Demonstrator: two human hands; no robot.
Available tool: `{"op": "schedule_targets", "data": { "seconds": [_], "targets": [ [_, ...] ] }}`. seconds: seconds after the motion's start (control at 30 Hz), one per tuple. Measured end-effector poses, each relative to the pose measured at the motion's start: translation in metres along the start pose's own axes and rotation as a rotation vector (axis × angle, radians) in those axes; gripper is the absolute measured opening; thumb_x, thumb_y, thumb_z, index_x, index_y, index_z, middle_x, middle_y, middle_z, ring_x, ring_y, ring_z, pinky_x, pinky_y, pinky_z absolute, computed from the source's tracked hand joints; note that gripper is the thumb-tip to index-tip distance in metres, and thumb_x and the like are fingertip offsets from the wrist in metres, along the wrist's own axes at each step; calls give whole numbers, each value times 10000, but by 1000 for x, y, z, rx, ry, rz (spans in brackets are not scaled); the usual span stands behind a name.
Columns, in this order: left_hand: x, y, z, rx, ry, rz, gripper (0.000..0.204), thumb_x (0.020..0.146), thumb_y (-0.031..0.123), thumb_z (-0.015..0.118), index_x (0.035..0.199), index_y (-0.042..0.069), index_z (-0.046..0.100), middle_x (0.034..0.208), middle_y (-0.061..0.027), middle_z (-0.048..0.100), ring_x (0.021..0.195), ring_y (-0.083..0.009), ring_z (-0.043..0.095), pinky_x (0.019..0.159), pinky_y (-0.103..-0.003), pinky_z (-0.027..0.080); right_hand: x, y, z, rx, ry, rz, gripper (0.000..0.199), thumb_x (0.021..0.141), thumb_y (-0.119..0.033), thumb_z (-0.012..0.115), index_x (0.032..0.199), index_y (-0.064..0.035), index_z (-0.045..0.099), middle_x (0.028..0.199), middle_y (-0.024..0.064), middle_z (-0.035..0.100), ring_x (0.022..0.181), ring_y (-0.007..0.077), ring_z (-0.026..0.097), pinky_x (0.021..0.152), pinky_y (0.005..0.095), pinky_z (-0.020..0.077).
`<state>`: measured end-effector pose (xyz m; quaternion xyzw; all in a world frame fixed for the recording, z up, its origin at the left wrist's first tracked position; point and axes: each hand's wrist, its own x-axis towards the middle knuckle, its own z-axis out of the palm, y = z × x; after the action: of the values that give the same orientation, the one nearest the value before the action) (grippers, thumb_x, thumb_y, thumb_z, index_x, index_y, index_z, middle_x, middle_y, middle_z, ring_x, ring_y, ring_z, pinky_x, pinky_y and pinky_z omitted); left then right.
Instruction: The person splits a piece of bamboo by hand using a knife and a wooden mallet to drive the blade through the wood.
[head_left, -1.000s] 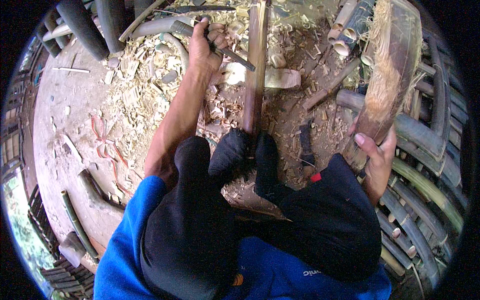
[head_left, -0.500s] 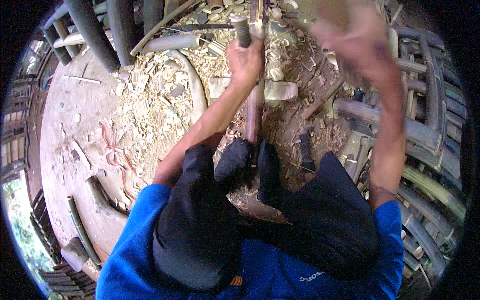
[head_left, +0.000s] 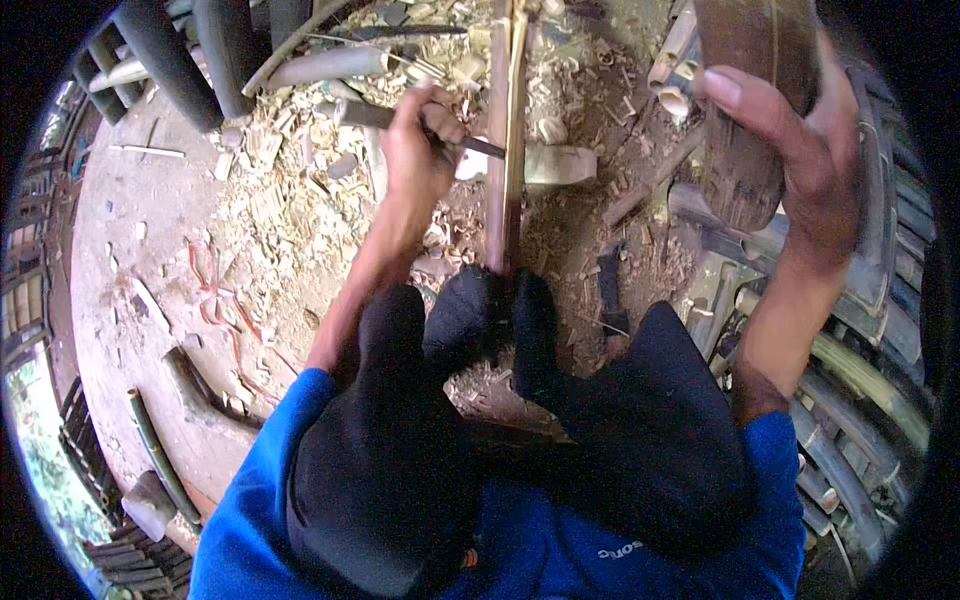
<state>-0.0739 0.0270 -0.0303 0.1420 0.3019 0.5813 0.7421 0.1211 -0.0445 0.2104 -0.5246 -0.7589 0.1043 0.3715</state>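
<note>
A long, narrow wooden bar (head_left: 500, 220) runs away from me, its near end between my dark-covered feet (head_left: 468, 310). Along its far part a pale cut strip shows. My left hand (head_left: 418, 145) is closed round a chisel (head_left: 362, 114), which lies almost level across the bar's left side. The blade points right and its tip meets or overlaps the bar; I cannot tell whether it touches. Up at the right, close to the camera, my right hand (head_left: 815, 150) grips a thick, dark brown wooden mallet (head_left: 755, 170), its far end cut off by the picture edge.
Pale wood shavings (head_left: 270, 215) cover the ground around the bar. A light block (head_left: 560, 165) lies under it. Bamboo poles (head_left: 850, 380) are stacked at right, dark logs (head_left: 180, 70) stand far left. An orange cord (head_left: 225, 310) and a curved branch (head_left: 205, 395) lie at left.
My left hand has moved left off the bar, and the chisel has tipped from steep to nearly level. My right hand, blurred before, is now lower and farther right, with the mallet plainly visible.
</note>
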Motion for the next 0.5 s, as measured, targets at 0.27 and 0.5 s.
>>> {"op": "schedule_targets", "data": {
  "seconds": [0.27, 0.5],
  "targets": [
    [-5, 18, -19, -69, 43, -37, 216, 941, 229, 548, 834, 42, 549, 555, 69, 250, 508, -92, 251, 514, -255, 275, -36, 18, -11, 363, -160, 592, 575, 710, -249, 695, 1178, 42, 531, 898, 120, 667, 820, 196, 644, 808, 299, 500],
    [27, -12, 18, 23, -158, -40, 146, 900, 136, 559, 816, 20, 587, 610, -13, 516, 497, -95, 411, 474, -254, 370, -21, 6, 11, 470, -185, 597, 532, 728, -219, 685, 1167, 39, 529, 881, 115, 676, 807, 185, 641, 818, 299, 496]
  ]
}}
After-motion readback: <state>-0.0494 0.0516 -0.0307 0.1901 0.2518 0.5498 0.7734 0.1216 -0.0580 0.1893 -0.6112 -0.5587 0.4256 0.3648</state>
